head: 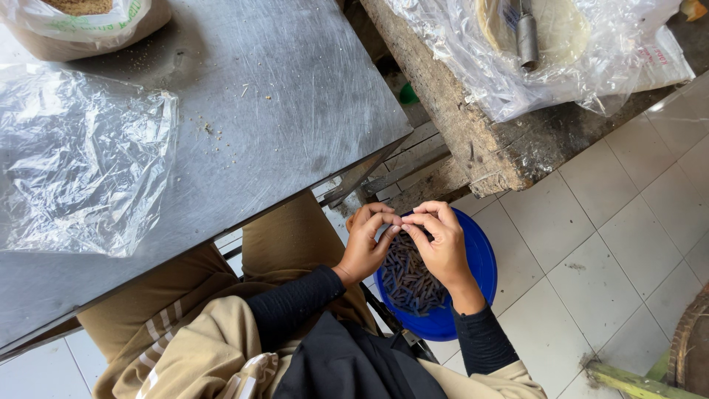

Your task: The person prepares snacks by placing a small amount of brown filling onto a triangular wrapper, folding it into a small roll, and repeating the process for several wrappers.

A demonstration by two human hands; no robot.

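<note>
A blue round bowl (484, 270) sits low beside my knees, over the tiled floor, and holds a heap of dark, thin pods (408, 282). Both my hands hover over the bowl's far side with their fingertips meeting. My left hand (365, 245) and my right hand (442, 244) pinch one small dark pod (403, 228) between them; most of it is hidden by the fingers. Black sleeves cover both forearms.
A steel table (281, 96) stands at the left, with a crumpled clear plastic sheet (74, 162) and a bag of brown grain (81, 26) on it. A worn wooden bench (480, 140) carries plastic-wrapped items (546, 44). White floor tiles (605, 244) lie to the right.
</note>
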